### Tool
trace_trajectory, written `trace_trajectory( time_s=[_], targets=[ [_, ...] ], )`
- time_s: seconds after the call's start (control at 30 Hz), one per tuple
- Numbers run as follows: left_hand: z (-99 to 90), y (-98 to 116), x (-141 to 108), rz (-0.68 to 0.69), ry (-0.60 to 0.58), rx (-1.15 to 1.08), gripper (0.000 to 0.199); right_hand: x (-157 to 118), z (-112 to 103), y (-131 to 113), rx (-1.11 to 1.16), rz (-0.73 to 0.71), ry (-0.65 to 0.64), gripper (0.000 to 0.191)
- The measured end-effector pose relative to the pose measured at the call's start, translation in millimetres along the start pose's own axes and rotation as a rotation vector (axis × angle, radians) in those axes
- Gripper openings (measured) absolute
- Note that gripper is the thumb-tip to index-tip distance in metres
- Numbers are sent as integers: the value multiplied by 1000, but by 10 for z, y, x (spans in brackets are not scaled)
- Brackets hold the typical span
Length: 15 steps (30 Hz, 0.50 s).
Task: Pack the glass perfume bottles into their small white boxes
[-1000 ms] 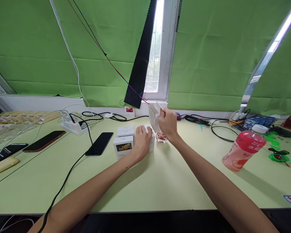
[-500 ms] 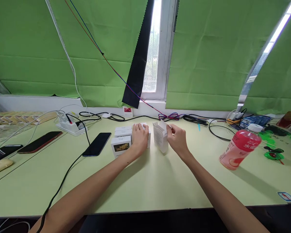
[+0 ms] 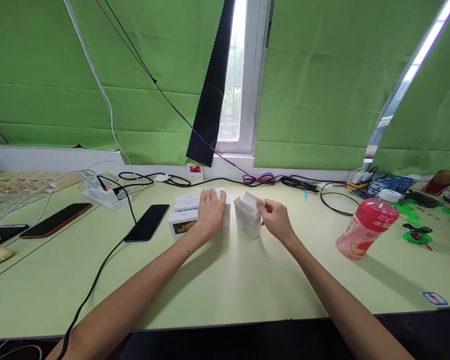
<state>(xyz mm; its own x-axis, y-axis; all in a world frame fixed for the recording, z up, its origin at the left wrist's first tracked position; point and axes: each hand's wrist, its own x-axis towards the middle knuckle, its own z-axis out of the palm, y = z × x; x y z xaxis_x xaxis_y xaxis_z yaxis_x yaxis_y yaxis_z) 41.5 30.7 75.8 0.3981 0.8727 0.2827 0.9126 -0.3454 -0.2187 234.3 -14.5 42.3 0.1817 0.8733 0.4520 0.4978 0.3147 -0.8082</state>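
Note:
In the head view, my left hand (image 3: pixel 211 212) lies over the right end of a group of white cardboard boxes (image 3: pixel 189 202), its fingers bent over their tops. The front box bears a dark panel (image 3: pixel 183 227) with a golden picture. To the right, my right hand (image 3: pixel 276 220) pinches the raised top flap of another white box (image 3: pixel 247 222) between thumb and fingers. This box stands upright on the table, its top flaps open. What is inside it cannot be seen. A small gap separates it from the group.
A dark phone (image 3: pixel 148 223) lies left of the boxes, near a black cable (image 3: pixel 97 272) and a white power strip (image 3: pixel 108 197). Another phone (image 3: pixel 56 220) is farther left. On the right stands a pink drink bottle (image 3: pixel 367 227); coiled cables (image 3: pixel 300 184) run along the back.
The open box has come upright and settled on the table, with its flap still in my right hand. My left hand stays on the grouped boxes. The whole view has shifted slightly.

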Motion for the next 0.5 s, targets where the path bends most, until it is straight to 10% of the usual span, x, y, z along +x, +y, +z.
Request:
trace_trajectory(
  time_s=[0.5],
  targets=[
    [-474, 95, -354, 303, 16, -573, 32, 73, -143, -77, 111, 10, -100, 39]
  ],
)
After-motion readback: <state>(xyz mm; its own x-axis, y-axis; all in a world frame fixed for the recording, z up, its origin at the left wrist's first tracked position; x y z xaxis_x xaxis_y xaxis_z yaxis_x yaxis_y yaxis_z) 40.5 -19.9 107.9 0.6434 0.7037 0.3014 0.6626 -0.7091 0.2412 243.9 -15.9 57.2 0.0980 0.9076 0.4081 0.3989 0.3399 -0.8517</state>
